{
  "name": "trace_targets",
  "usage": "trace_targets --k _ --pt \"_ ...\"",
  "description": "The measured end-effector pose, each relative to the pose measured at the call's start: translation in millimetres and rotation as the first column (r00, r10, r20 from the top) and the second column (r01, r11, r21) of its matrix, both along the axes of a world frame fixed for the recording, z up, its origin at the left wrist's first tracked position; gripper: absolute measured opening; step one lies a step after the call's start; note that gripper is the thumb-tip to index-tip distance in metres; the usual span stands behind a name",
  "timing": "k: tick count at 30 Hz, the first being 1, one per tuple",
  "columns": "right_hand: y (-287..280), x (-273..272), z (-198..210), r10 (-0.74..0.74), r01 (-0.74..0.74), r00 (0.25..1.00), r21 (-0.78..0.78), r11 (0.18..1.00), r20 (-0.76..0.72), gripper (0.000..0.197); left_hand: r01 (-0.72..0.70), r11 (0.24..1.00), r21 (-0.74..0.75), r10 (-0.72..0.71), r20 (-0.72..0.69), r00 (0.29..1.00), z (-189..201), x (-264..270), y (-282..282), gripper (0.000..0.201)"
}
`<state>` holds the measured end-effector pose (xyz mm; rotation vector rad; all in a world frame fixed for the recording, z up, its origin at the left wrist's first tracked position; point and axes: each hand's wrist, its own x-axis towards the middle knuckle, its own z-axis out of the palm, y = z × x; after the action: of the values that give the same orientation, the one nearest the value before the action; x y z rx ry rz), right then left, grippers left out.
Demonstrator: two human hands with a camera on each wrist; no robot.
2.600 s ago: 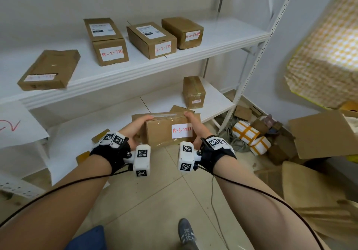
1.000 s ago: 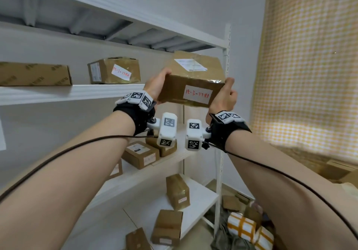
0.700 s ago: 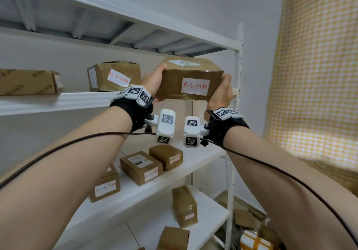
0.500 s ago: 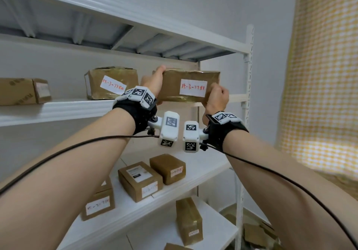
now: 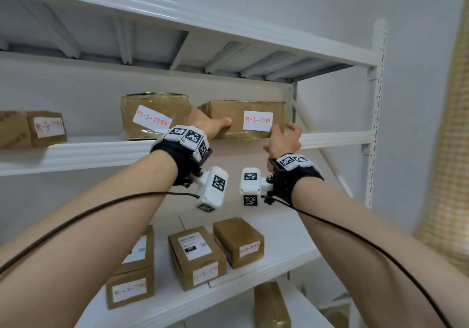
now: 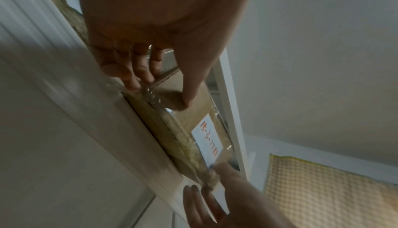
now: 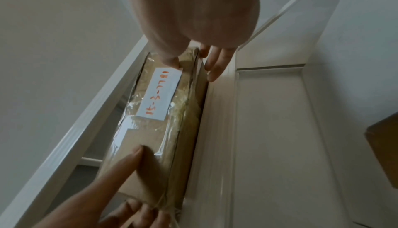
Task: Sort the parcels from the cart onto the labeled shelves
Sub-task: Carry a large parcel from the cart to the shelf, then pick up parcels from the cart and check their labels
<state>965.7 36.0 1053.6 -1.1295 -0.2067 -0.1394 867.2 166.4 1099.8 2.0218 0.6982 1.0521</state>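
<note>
While high at the shelf, left hand tight on parcel corner, right hand loose, fingers apart

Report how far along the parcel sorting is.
Done: several parcels already sit on shelves, and this parcel rests on the upper shelf beside a neighbouring parcel. In hand: left hand grips its end, right hand touches the other. Left: let go; the cart is out of view.
</note>
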Motion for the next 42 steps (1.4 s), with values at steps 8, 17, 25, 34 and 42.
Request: trace_targets --k 8,17,25,34,42 --pt "25.3 15.2 2.0 0.09 -0.077 0.995 -0.236 0.969 0.046 0.042 -0.099 0.983 0.156 0.114 -0.091 0.989 4.5 0.0 9.9 0.018" --pt "44.4 10.4 7.4 0.248 -0.202 0.966 -0.397 0.895 0.069 0.059 -0.176 0.949 0.26 0.218 -0.146 0.965 0.5 -7.4 17.0 0.013" --pt "56.6 2.7 5.3 0.139 -0.077 0.976 -0.335 0.939 0.165 0.018 -0.067 0.954 0.293 0.07 0.0 0.998 -9.1 -17.2 20.5 0.013" --pt "71.5 -64.8 -57.5 0.339 -0.272 0.903 -0.257 0.927 0.265 0.043 0.288 0.953 0.098 -0.269 -0.17 0.948 -74.1 -68.2 8.9 0.03" --pt "98.3 -118.4 -173.1 0.676 -0.544 0.736 -0.551 0.633 0.049 0.044 0.248 0.948 -0.201 -0.313 -0.446 0.838 -190.0 -135.8 41.4 0.027"
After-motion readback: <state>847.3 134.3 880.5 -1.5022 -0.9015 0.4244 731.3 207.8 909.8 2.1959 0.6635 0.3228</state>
